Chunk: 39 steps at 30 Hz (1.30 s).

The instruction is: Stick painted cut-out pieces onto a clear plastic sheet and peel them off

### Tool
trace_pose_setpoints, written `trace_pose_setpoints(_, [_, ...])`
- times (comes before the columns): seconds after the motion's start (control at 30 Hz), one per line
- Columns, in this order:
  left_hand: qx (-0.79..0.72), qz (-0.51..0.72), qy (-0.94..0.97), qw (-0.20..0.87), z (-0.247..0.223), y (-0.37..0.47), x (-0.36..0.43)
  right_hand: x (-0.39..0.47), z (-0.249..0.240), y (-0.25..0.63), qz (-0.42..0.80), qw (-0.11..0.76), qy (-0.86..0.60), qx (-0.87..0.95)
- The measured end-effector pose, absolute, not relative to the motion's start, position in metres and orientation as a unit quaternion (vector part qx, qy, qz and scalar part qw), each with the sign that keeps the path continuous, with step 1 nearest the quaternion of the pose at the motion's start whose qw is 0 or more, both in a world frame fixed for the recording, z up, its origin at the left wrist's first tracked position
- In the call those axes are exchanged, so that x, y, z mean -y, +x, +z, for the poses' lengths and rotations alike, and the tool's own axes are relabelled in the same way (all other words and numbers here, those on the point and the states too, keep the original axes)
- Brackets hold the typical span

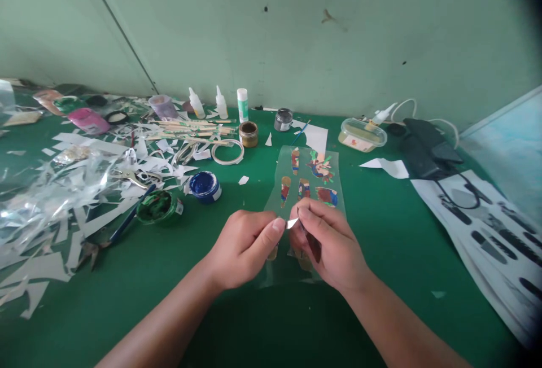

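Note:
Over the lower part of a clear plastic sheet [274, 184] my two hands nearly meet. My left hand [249, 244] pinches the left end of a small white piece [292, 223] between thumb and fingers. The fingers of my right hand [328, 238] are closed at its other end, and a dark reddish-brown piece [312, 245] shows beneath them. Painted pieces in brown, red, blue and green, such as a long one [295, 161], lie on the sheet. My hands hide some of the lower pieces.
Open jars of green paint [158, 207] and blue paint [205, 187], pliers [94, 249] and heaped paper scraps [46, 272] are on the left. Glue bottles [196, 104] stand near the wall. A plastic tub [363, 135], a black device [427, 148] and a printed sheet [478, 232] lie on the right.

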<state>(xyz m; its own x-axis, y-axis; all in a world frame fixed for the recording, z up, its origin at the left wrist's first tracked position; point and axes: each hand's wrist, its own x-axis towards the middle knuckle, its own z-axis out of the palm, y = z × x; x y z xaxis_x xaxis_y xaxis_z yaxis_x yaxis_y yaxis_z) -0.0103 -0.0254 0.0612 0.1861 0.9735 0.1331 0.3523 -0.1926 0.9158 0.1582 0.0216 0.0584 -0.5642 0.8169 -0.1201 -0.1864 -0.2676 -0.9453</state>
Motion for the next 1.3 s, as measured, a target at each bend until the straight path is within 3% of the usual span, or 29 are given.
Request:
trace_pose_setpoints(0.57, [-0.508, 0.372, 0.674, 0.387, 0.058, -0.009, 0.025, -0.020, 0.056, 0.158, 0.726, 0.347, -0.272, 0.528])
trace_pose_setpoints(1.07, [-0.507, 0.450, 0.651, 0.342, 0.047, 0.001, 0.030, -0.019, 0.053, 0.154, 0.769, 0.367, -0.206, 0.481])
trace_pose_setpoints(1.3, [-0.514, 0.579, 0.525, 0.355, 0.039, -0.023, 0.019, -0.019, 0.051, 0.153, 0.767, 0.371, -0.178, 0.492])
